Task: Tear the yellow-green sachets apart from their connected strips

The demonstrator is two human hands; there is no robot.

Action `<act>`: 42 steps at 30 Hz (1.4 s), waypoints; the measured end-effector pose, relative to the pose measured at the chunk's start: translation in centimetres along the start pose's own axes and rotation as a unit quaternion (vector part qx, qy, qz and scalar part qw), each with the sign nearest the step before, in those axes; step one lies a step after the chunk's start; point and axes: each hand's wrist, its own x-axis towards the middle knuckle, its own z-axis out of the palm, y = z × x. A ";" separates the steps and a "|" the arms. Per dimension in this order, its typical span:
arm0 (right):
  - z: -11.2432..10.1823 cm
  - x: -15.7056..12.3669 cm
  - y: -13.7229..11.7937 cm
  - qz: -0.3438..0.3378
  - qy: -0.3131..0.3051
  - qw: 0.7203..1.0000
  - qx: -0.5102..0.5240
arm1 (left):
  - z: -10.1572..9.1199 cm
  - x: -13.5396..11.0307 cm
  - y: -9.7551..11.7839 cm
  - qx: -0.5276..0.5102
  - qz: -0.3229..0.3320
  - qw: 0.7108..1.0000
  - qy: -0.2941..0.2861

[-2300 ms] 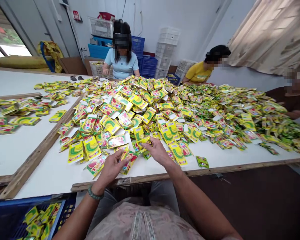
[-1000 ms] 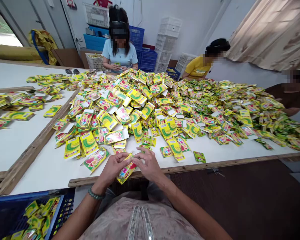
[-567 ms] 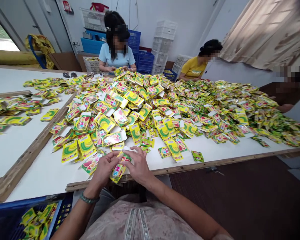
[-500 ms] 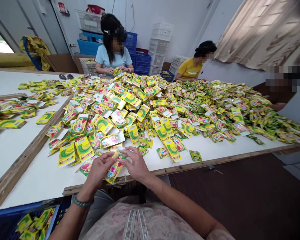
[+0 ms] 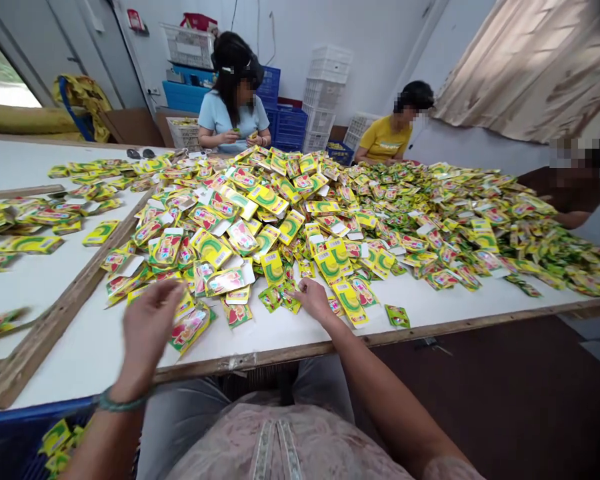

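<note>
My left hand (image 5: 150, 327) hovers over the near left side of the heap, smeared by motion, so its fingers are unclear. Close by lies a yellow-green printed small box (image 5: 193, 328) with a fruit picture. Further right, my right hand (image 5: 314, 300) is down at the front of the heap, its curled fingertips pinching the edge of small shiny green sachets (image 5: 279, 297). A large heap of flat yellow boxes (image 5: 240, 237) rises behind both hands. At the far left, a blurred box (image 5: 1, 323) is in motion above the white tabletop.
A wooden strip (image 5: 75, 293) divides the white table (image 5: 280, 333), and a wooden edge runs along its front. A blue crate (image 5: 10, 437) with boxes sits below left. Several people work across the table. A lone sachet (image 5: 397, 316) lies near the front edge.
Both hands held a box together at the front edge; now they are apart. My left hand has moved left and up, my right hand forward to the sachets. A blurred box has appeared far left.
</note>
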 end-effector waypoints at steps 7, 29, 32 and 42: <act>-0.7 -2.8 0.0 0.090 -0.005 0.959 0.269 | 10.9 -5.0 2.6 0.020 -0.006 0.956 -0.293; -0.4 -6.7 -3.5 0.033 -0.101 0.962 0.251 | 11.5 -7.2 2.3 -0.330 -0.194 0.841 -0.381; -0.4 -6.8 -4.6 0.067 -0.159 0.911 0.376 | 11.5 -7.1 2.0 -0.314 -0.165 0.865 -0.355; -0.8 -6.6 -5.1 0.034 -0.121 0.927 0.352 | 7.2 -1.3 2.7 0.105 0.187 0.955 -0.205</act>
